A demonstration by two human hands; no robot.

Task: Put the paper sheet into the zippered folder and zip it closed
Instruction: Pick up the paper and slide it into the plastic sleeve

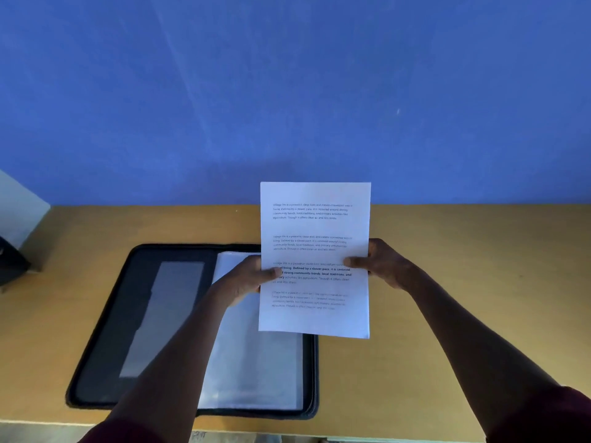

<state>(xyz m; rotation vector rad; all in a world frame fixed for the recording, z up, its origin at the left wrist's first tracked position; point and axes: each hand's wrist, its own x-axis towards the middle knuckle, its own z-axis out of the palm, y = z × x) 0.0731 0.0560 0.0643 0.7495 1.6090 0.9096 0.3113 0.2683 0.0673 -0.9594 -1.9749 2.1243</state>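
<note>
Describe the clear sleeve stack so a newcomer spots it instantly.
On the tan table before the blue wall lies an open black zippered folder. Its right half holds the clear sleeve stack, glossy and pale, unlike the dark left half with its grey panel.

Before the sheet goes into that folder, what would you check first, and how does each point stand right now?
1. Zippered folder lies open flat on the table: ok.
2. Paper sheet held on both side edges, left hand and right hand: ok.
3. Sheet flat, no visible creases: ok.
4. Sheet lined up over the clear sleeves on the folder's right half: not ok, it sits raised and offset to the right.
5. A sleeve opening free to take the sheet: cannot tell.
6. Zipper slider position: cannot tell.
</note>
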